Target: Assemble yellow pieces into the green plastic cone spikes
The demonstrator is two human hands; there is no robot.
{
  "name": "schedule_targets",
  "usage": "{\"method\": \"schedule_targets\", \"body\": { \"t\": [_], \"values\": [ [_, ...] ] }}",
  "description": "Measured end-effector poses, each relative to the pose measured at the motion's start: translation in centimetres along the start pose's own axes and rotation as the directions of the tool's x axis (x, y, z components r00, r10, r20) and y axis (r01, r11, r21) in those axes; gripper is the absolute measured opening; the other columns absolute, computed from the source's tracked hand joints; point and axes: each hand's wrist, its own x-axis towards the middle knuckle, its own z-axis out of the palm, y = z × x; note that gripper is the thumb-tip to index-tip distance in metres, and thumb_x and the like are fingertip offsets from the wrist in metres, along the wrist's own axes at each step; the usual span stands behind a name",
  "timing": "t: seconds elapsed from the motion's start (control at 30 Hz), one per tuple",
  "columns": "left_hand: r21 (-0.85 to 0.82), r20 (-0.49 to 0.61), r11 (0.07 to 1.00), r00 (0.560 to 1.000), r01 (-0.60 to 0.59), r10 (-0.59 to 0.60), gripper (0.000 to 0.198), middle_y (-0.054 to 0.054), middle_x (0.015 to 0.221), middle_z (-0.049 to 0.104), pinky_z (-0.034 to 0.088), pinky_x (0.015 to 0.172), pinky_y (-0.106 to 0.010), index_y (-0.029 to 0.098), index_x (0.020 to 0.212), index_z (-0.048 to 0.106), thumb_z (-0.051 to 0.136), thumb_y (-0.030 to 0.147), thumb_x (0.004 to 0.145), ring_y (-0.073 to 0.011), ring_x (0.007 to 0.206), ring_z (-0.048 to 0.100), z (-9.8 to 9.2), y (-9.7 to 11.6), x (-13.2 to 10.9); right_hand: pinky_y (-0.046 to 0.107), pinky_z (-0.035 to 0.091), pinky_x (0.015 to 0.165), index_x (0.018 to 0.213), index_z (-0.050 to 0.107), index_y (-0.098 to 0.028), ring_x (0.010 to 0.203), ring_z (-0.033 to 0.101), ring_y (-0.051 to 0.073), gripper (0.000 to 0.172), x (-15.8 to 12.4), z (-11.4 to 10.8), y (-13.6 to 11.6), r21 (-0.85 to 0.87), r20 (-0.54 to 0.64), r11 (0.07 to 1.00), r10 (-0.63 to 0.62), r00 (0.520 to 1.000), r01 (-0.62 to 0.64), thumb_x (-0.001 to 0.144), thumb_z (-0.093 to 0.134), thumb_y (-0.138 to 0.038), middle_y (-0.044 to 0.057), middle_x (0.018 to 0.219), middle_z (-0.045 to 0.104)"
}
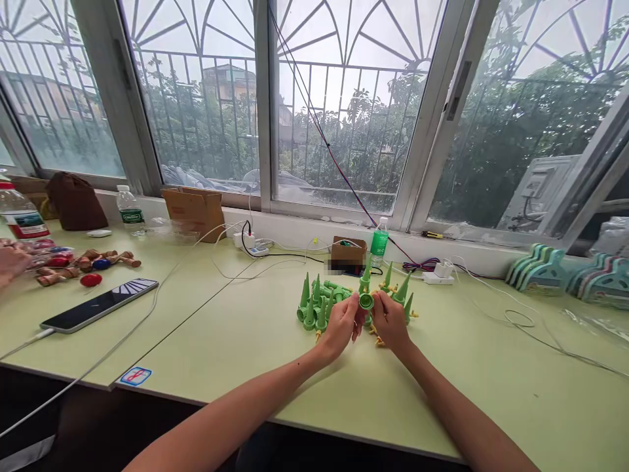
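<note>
My left hand [341,322] is closed on a green plastic watering spike [366,301], its round open end turned toward me. Against the right side of that piece, my right hand [390,318] is closed in a pinch; what sits between its fingertips is hidden, so I cannot tell if it grips the spike or a small part. Around both hands are several more green cone-shaped spikes [305,292], some upright and some lying down. Small yellow valve pieces [379,339] show among them and at their edges.
A phone [101,305] with a cable lies left. Beyond it are wooden pieces with red and blue balls [101,263], beside another person's hand [12,262]. Behind stand a green-labelled bottle [380,239], a small box [348,250] and power strips. Hangers [536,270] are at right.
</note>
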Motion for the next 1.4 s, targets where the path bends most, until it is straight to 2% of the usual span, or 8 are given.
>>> {"method": "schedule_targets", "body": {
  "t": [0.4, 0.53, 0.93, 1.07, 1.23, 1.4],
  "values": [
    [0.133, 0.049, 0.988, 0.996, -0.074, 0.068, 0.046, 0.003, 0.064, 0.05, 0.027, 0.034, -0.017, 0.017, 0.073, 0.044, 0.043, 0.061, 0.089, -0.0051, 0.04, 0.042, -0.4, -0.4, 0.1, 0.023, 0.029, 0.048, 0.066, 0.038, -0.021, 0.047, 0.033, 0.01, 0.036, 0.0, -0.2, 0.4, -0.005, 0.004, 1.0, -0.008, 1.0, 0.008, 0.099, 0.036, -0.036, -0.006, 0.053, 0.036],
    [0.17, 0.049, 0.979, 0.993, -0.114, 0.107, 0.042, 0.004, 0.061, 0.049, 0.027, 0.035, -0.018, 0.018, 0.075, 0.044, 0.046, 0.058, 0.09, -0.0054, 0.039, 0.042, -0.5, -0.4, 0.0, 0.023, 0.028, 0.047, 0.065, 0.039, -0.021, 0.046, 0.032, 0.01, 0.036, 0.0, -0.3, 0.4, -0.007, 0.013, 1.0, -0.009, 1.0, 0.009, 0.098, 0.036, -0.036, -0.006, 0.053, 0.035],
    [0.211, 0.019, 0.968, 0.991, -0.135, 0.134, 0.036, 0.008, 0.05, 0.04, 0.03, 0.04, -0.019, 0.019, 0.073, 0.043, 0.052, 0.051, 0.088, -0.0067, 0.039, 0.04, -0.5, 0.5, -0.2, 0.023, 0.027, 0.046, 0.062, 0.038, -0.021, 0.044, 0.031, 0.01, 0.039, 0.3, -0.4, 0.2, -0.009, 0.016, 1.0, -0.009, 1.0, 0.009, 0.097, 0.038, -0.038, -0.006, 0.049, 0.035],
    [0.222, 0.005, 0.964, 0.989, -0.143, 0.146, 0.034, 0.006, 0.057, 0.044, 0.03, 0.04, -0.019, 0.019, 0.075, 0.045, 0.052, 0.049, 0.088, -0.0058, 0.041, 0.04, -0.4, 0.6, -0.2, 0.023, 0.027, 0.047, 0.061, 0.037, -0.021, 0.045, 0.03, 0.01, 0.04, 0.3, -0.4, 0.4, -0.005, 0.021, 1.0, -0.019, 1.0, 0.02, 0.097, 0.039, -0.037, -0.006, 0.05, 0.034],
    [0.277, -0.015, 0.944, 0.981, -0.181, 0.192, 0.031, 0.001, 0.077, 0.054, 0.033, 0.041, -0.018, 0.017, 0.08, 0.051, 0.056, 0.047, 0.086, -0.0051, 0.047, 0.045, -0.3, 0.7, -0.3, 0.023, 0.028, 0.049, 0.061, 0.04, -0.02, 0.047, 0.034, 0.01, 0.04, 0.2, -0.3, 0.6, -0.007, 0.054, 1.0, -0.025, 0.998, 0.026, 0.098, 0.04, -0.037, -0.005, 0.052, 0.036],
    [0.321, -0.011, 0.925, 0.975, -0.205, 0.22, 0.03, 0.0, 0.079, 0.055, 0.034, 0.042, -0.018, 0.017, 0.084, 0.055, 0.055, 0.047, 0.087, -0.0055, 0.05, 0.046, -0.4, 0.2, -0.1, 0.023, 0.028, 0.049, 0.063, 0.042, -0.02, 0.047, 0.033, 0.01, 0.039, 0.2, -0.2, 0.7, 0.003, 0.06, 1.0, -0.02, 0.998, 0.019, 0.098, 0.04, -0.036, -0.005, 0.052, 0.037]
  ]
}}
